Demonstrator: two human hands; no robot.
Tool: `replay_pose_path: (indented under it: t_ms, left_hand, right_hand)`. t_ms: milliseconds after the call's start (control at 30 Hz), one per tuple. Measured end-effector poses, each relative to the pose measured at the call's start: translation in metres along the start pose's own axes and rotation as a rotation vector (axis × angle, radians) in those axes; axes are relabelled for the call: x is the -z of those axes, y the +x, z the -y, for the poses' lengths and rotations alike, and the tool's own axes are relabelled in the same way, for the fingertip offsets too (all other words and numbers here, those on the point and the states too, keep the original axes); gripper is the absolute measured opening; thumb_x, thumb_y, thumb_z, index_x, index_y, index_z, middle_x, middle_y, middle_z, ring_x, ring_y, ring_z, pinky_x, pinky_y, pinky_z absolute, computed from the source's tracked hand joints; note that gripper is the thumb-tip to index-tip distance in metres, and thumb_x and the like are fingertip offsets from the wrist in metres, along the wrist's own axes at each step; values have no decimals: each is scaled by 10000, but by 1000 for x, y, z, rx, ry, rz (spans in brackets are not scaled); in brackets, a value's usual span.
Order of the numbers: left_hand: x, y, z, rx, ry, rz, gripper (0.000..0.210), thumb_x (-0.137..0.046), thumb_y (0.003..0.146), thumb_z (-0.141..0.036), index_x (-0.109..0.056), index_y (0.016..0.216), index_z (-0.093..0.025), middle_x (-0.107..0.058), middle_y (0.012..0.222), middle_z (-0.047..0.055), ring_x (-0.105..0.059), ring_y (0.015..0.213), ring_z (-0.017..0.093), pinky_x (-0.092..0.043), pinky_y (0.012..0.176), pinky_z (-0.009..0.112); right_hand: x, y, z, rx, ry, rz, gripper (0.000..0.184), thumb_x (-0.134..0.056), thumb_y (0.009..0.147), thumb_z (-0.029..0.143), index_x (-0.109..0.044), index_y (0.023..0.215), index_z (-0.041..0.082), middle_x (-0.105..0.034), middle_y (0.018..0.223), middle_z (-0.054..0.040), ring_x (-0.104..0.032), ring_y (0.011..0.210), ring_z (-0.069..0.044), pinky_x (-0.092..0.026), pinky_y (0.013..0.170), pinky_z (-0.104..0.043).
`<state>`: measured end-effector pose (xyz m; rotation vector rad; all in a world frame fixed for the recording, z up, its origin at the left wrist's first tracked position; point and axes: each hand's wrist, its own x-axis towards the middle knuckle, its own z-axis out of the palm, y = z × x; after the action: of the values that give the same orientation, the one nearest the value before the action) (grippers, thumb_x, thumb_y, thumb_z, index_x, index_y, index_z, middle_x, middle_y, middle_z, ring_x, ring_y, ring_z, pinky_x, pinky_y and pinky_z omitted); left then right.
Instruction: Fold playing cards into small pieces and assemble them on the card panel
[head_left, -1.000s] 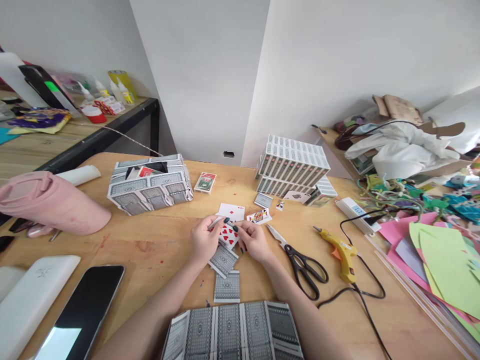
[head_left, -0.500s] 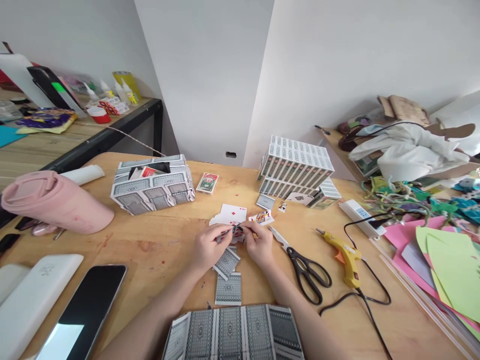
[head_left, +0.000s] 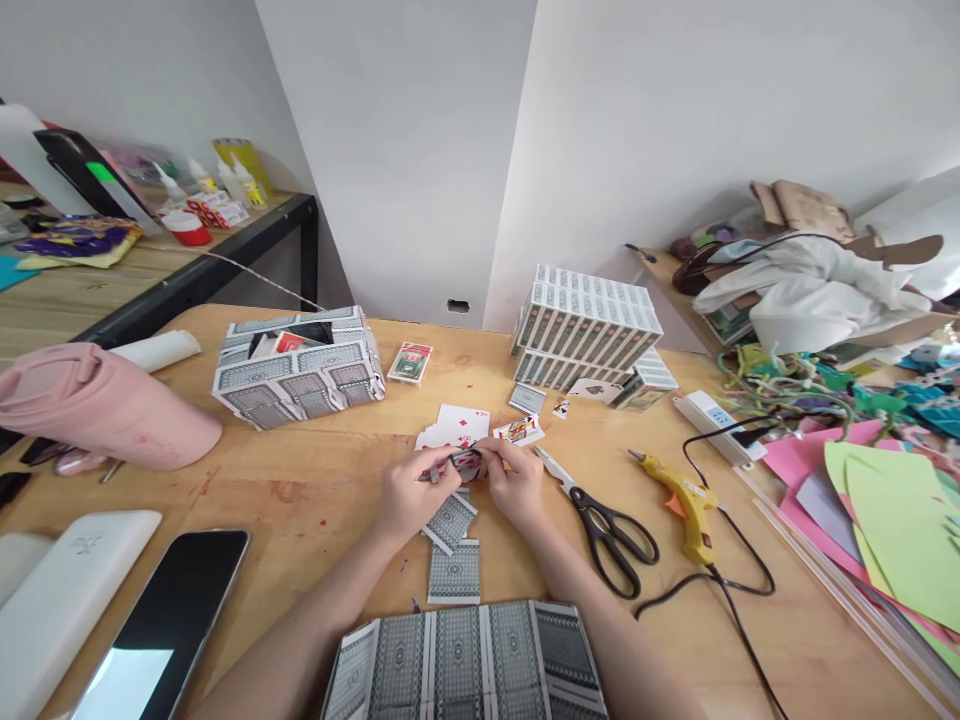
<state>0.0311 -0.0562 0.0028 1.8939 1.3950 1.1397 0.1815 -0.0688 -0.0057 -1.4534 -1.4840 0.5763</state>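
Over the middle of the wooden worktop (head_left: 292, 520), the left hand (head_left: 411, 495) and the right hand (head_left: 517, 485) meet at a red-pipped playing card (head_left: 468, 463); each has thumb and fingertips closed in a pinch on it, the left at its left side, the right at its upper right; the remaining fingers curl inward, and the card is partly hidden by them.

The ace of diamonds (head_left: 466, 420) lies face up just beyond the hands, towards the far edge; a court card (head_left: 519, 431) sits just past the right hand; two face-down cards, an upper one (head_left: 451, 522) and a lower one (head_left: 454, 572), lie on the side towards the near edge, before a card-covered box (head_left: 461, 655) cut off by the frame.

Black-handled scissors (head_left: 583, 500) lie open-handled right of the right hand, with a yellow glue gun (head_left: 694, 515) farther towards the right edge; a second card-covered box (head_left: 322, 385), with an opening on top, stands near the far left corner; a boxed deck (head_left: 410, 363) lies beside it; stacked card boxes (head_left: 592, 325) stand along the far edge, right of centre; a pink tumbler (head_left: 142, 415) and a smartphone (head_left: 161, 620) lie towards the left edge.
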Motion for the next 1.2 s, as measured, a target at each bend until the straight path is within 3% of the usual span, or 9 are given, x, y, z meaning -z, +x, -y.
replay_pose_path:
  t_ms: [300,467,700,933,1200]
  left_hand:
    - [7,-1,6,-90,2,-7,214,-519,714,-208,-670,866,-204,-702,849,31,-640,742,149,-501,728,240]
    - [7,2,9,-42,-23,26,149,-530,750,-273,-633,825,-196,-681,775,29,-615,691,136,-491,677,231]
    - [-1,3,9,-78,-26,25,114,-512,775,-285,-586,761,-200,-643,705,11,-578,649,117,-454,644,211]
    - [1,5,9,-5,-20,-54,122,-523,768,-294,-595,767,-196,-654,724,14,-587,662,130,-448,645,219]
    - [2,10,13,136,-135,-51,248,-532,758,-359,-656,856,-168,-691,773,48,-618,657,156,-474,603,235]
  right_hand:
    - [-1,2,-3,-56,222,37,178,-479,793,275,-638,769,200,-580,512,1,-530,449,-148,-437,494,-269]
    - [-1,4,-6,-73,232,43,169,-534,767,336,-612,767,186,-598,601,-17,-506,475,-131,-410,474,-253]
    - [1,3,-3,-122,254,49,208,-570,745,377,-606,737,172,-518,512,18,-429,430,-103,-342,417,-225]
    - [2,2,0,-295,534,291,263,-523,766,412,-585,817,162,-541,464,27,-499,374,-122,-385,399,-238]
    - [6,6,-1,-358,572,374,339,-546,732,461,-556,837,139,-538,428,43,-471,340,-104,-355,380,-216]
